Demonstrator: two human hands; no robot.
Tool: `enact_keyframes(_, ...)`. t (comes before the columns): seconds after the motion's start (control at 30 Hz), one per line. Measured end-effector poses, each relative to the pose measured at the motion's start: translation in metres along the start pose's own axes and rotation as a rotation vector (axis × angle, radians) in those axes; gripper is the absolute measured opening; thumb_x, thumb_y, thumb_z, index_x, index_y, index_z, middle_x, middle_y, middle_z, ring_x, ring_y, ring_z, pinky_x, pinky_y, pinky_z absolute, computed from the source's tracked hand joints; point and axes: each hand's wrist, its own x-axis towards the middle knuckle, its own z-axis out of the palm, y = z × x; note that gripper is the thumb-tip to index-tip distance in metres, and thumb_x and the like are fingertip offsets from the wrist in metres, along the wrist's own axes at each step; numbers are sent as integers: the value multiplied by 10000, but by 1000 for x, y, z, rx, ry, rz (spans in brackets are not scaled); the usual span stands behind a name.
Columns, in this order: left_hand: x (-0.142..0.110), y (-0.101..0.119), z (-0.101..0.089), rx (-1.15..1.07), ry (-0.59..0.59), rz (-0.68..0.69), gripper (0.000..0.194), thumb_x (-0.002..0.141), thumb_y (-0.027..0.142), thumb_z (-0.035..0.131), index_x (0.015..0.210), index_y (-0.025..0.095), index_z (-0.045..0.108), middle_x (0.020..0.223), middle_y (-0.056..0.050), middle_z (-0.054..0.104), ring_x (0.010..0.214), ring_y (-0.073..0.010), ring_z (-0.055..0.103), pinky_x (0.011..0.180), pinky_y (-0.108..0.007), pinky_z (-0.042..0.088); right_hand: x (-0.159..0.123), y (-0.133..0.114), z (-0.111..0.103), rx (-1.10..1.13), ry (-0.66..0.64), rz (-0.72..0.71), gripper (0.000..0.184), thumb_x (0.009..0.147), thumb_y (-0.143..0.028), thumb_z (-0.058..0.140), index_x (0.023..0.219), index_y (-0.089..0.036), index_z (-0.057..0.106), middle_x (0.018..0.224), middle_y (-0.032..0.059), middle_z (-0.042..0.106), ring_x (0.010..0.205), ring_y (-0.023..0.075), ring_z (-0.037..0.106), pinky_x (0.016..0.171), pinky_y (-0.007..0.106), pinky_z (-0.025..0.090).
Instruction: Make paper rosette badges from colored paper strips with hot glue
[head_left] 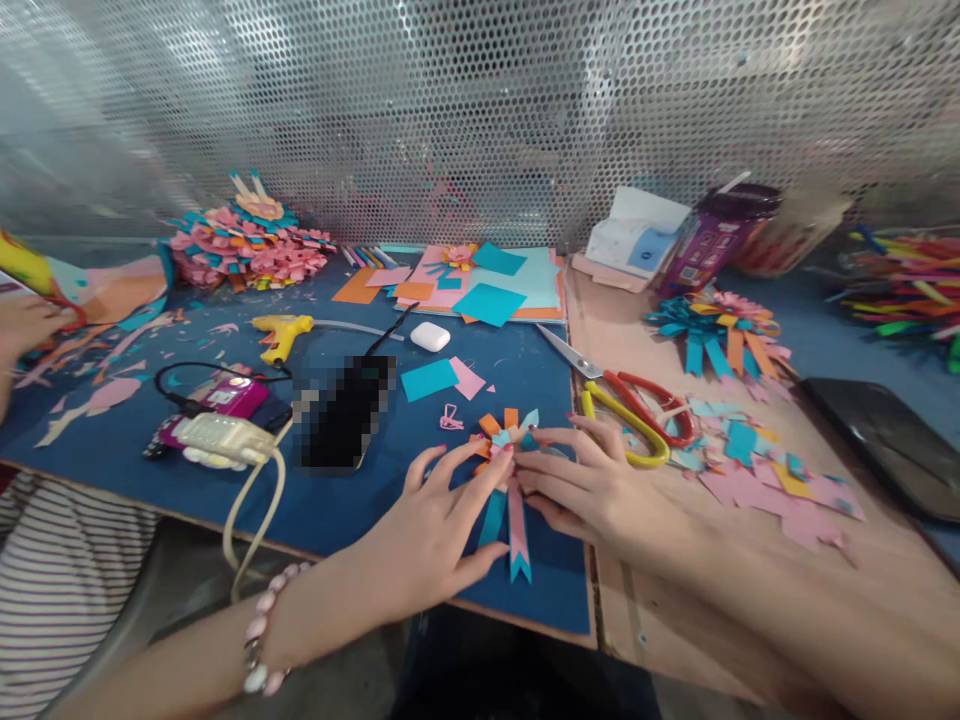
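Observation:
A paper rosette (518,525) in orange, blue and pink lies on the blue tabletop, its notched blue and pink tails toward me. My left hand (442,520) lies over its left side with fingers spread, the fingertips touching its middle. From the right, my right hand (589,480) reaches over the rosette, fingers stretched out at its upper right edge. The two hands hide part of the flower's centre. Just beyond my right hand are scissors (637,405) with red and yellow handles. Blue and pink paper pieces (430,380) lie beyond the rosette.
A yellow glue gun (281,335), a power strip (225,430) with cables and a pixelated dark device (349,415) lie left. Paper sheets (487,300) and a heap of paper flowers (247,245) stand behind. Finished rosettes (720,330), scraps (787,490) and a phone (885,440) are right. Another person's hand (30,325) is far left.

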Motion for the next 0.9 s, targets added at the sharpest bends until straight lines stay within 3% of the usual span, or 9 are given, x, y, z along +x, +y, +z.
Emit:
enact_keyframes(0.33,0,3,-4,29,-12,26,700,945,356,431,1494,118,69,1335,-110,541,1388,-288,196,1072,-525,143,0,-1,-2,-29,-16,-25,189,874,-202,583,1050,-217,652,1047,-7,718,1144,231,527,1054,496,289)
enact_keyframes(0.5,-4,2,-5,46,55,42,653,939,349,446,1479,123,155,1434,-107,433,1387,-260,223,1092,-494,151,1,-2,-3,-26,-16,-27,175,874,-202,581,1028,-221,662,1058,5,715,1143,232,532,1046,497,305)
enact_keyframes(0.73,-13,-4,-3,64,104,18,702,872,414,534,1443,110,263,1440,-142,412,1352,-318,286,1084,-519,207,5,-4,-7,-14,-17,13,223,893,-205,561,1101,-217,640,1071,5,716,1099,227,561,1036,489,293)
enact_keyframes(0.8,-14,-4,-6,57,134,13,640,879,369,532,1425,124,304,1429,-128,432,1353,-312,295,1080,-523,231,6,-5,-8,8,-2,30,213,893,-215,562,1089,-220,644,1052,3,722,1071,220,576,1026,480,306)
enact_keyframes(0.9,-15,2,-24,-22,194,86,479,898,175,473,1368,165,385,1367,-85,510,1333,-249,358,1077,-491,300,7,-4,-8,41,35,83,200,894,-219,561,1073,-233,647,1069,0,716,1062,214,577,1008,469,329)
